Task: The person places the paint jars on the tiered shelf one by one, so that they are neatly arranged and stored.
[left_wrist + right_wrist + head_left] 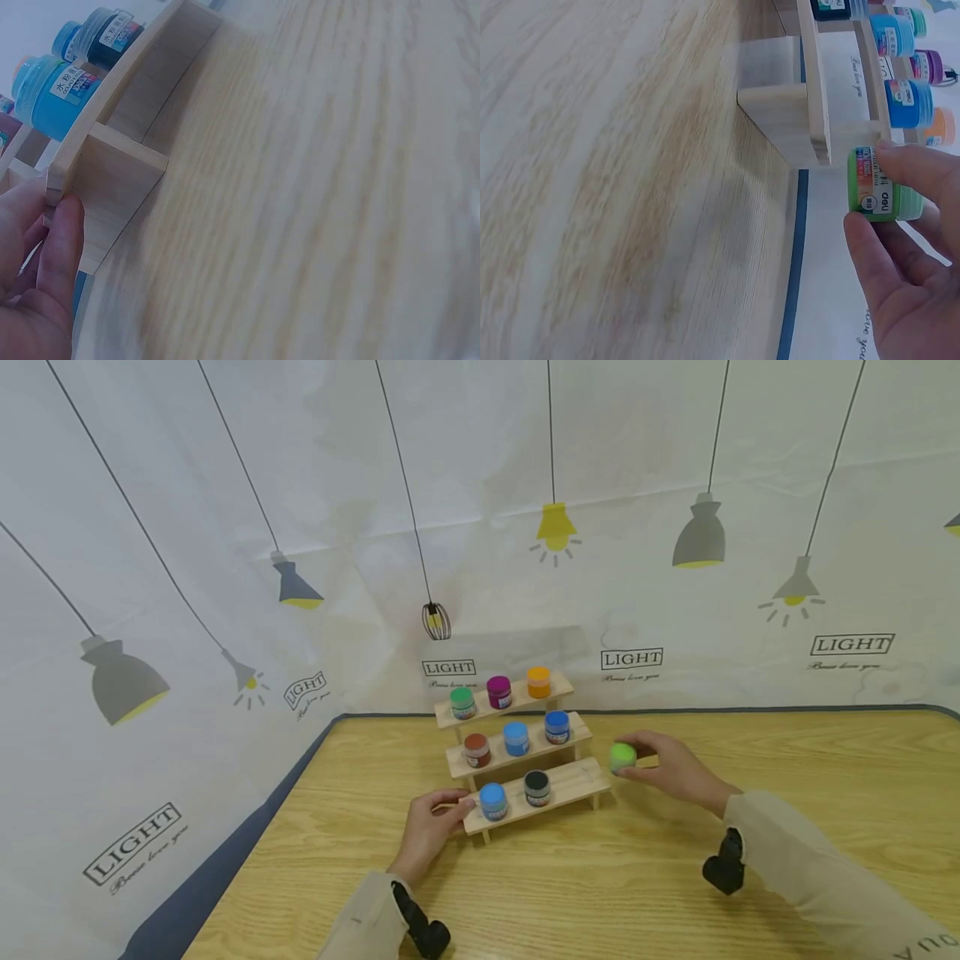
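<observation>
My right hand pinches a light green paint jar between thumb and fingers, just right of the wooden stepped rack. In the right wrist view the jar lies sideways in the image, its printed label showing. At the rack's left end, my left hand grips the end of the lowest step, thumb on one side and fingers on the other. On that step stand a light blue jar and a black jar; bare wood shows at its right end.
The middle step carries brown, light blue and dark blue jars. Green, purple and orange jars stand on the top step. Behind the wood-grain table hangs a lamp-printed cloth.
</observation>
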`<state>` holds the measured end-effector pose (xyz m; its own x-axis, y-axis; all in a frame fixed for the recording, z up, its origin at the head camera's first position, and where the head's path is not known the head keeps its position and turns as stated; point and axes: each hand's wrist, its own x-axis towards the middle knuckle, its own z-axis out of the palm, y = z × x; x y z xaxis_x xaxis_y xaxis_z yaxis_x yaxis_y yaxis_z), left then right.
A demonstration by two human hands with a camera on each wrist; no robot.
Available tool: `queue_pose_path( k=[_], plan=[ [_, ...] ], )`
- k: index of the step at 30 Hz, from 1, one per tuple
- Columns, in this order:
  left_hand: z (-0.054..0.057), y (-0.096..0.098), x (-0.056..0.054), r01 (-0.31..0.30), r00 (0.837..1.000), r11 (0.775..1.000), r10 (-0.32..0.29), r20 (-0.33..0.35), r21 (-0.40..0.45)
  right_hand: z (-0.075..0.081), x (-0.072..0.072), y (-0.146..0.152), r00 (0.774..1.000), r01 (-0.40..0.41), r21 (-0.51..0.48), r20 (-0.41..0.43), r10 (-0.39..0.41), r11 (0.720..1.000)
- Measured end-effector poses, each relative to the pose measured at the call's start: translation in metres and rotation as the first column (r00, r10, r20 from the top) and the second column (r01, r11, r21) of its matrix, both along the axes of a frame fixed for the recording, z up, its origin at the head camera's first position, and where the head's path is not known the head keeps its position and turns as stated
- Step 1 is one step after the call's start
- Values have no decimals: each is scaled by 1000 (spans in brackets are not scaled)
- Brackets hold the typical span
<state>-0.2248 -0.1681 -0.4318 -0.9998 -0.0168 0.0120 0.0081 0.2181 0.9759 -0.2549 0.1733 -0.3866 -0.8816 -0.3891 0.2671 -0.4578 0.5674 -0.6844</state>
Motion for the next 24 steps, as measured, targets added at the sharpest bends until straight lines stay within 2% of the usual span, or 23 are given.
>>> queue_pose_path(
  k=[15, 24],
  plan=[
    [2, 0, 1, 6, 1000, 1000, -6, 0, -1, -1, 0, -24, 992, -122, -11, 22, 123, 992],
    [2, 0, 0, 18, 1000, 1000, -18, 8, 2, -1, -1, -35, 988, -153, -7, 23, 153, 988]
  ],
)
